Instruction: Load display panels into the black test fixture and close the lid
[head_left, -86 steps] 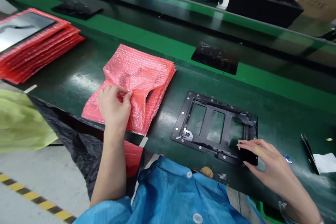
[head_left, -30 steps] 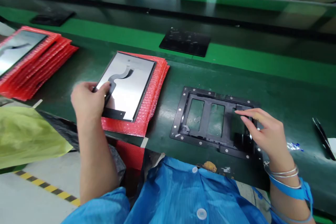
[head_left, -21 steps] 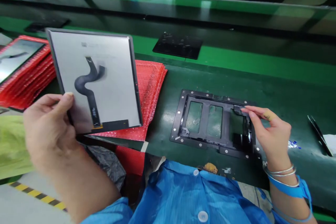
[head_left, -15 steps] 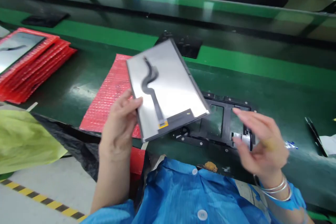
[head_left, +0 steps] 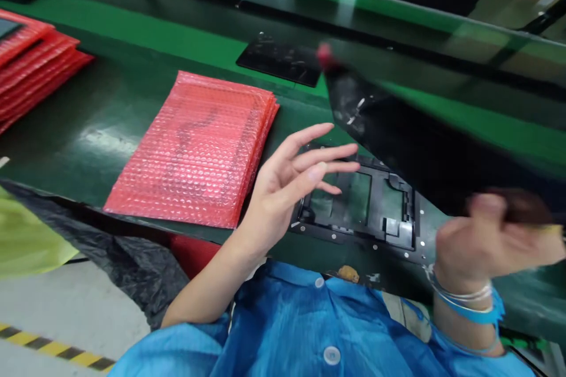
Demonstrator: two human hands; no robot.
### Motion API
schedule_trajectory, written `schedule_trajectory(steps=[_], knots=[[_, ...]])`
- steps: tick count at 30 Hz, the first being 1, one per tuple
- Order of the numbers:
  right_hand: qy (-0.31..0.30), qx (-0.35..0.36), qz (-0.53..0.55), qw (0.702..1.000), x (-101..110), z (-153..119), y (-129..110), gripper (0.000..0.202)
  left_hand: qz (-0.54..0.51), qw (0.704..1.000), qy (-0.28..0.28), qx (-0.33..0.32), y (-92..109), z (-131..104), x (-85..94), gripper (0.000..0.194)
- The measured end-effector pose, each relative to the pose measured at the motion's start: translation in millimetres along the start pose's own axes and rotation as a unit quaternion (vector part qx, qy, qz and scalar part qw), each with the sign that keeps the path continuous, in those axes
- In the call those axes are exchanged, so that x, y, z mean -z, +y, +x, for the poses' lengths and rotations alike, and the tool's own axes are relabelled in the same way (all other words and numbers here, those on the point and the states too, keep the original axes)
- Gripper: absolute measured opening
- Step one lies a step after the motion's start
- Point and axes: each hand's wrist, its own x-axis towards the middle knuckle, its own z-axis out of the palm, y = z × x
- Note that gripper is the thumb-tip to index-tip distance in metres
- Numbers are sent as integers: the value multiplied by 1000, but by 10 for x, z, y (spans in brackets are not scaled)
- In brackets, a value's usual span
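My right hand [head_left: 481, 241] grips a flat display panel [head_left: 420, 141] by its near right part. The panel is tilted up with its glossy black face towards me and a red tab at its far left corner; motion blurs it. My left hand [head_left: 287, 188] holds nothing, its fingers stretched out and apart above the left end of a black frame [head_left: 377, 194] with rectangular openings. That frame lies flat on the green bench, partly covered by the left fingers and the panel. Left of my left hand lies a short stack of red bubble-wrap bags [head_left: 190, 153].
Another pile of red bubble-wrap bags [head_left: 39, 59] sits at the far left. A thin black plate [head_left: 278, 62] lies farther back on the bench. Black plastic sheeting [head_left: 128, 253] and a yellow-green cloth [head_left: 30, 241] hang at the near left edge.
The display panel has passed from my left hand to my right and swung rightward, its silver back turned out of sight. My left hand has opened and moved right. The red bags are uncovered.
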Motion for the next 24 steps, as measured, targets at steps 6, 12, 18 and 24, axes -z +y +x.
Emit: schedule_trajectory(steps=[6, 12, 18, 24], knots=[[295, -216, 256, 895, 101, -18, 473, 15, 129, 985, 103, -44, -456, 89, 453, 46], [190, -343, 284, 875, -2, -239, 443, 14, 220, 975, 8, 27, -740, 71, 705, 57], [135, -423, 297, 845, -67, -279, 378, 23, 343, 937, -53, 32, -816, 50, 765, 77], [164, -437, 280, 839, -70, -231, 348, 23, 388, 917, -86, -8, -847, 43, 761, 84]])
